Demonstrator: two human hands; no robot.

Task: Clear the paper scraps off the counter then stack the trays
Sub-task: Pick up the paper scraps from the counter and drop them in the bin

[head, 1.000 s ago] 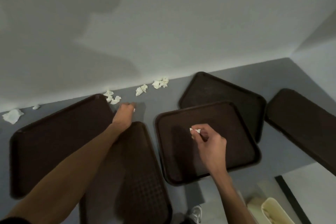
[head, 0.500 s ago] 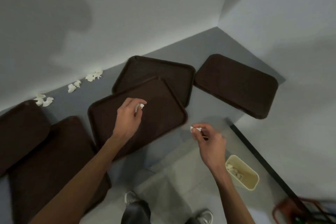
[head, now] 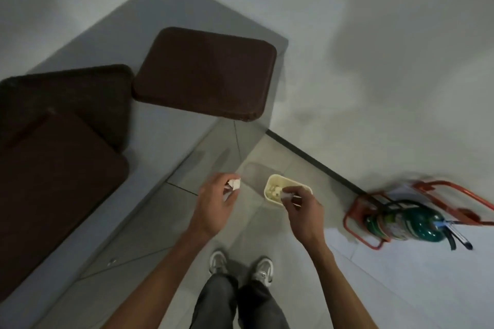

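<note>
Fingers (head: 219,178) of left hand (head: 213,207) and right hand (head: 303,207) each pinch a paper scrap (head: 235,184), brought from counter (head: 171,21) to bin (head: 270,198); release pending.

The left hand (head: 216,204) is reaching forward and down and pinching a crumpled paper scrap (head: 235,184) between thumb and fingers, while the right hand (head: 303,208), near it, is pinching a smaller scrap (head: 286,196)

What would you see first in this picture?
The left hand pinches a white paper scrap, and the right hand holds a second scrap over a little cream bin on the floor. Dark brown trays lie on the grey counter at left; a green extinguisher sits far right.
</note>
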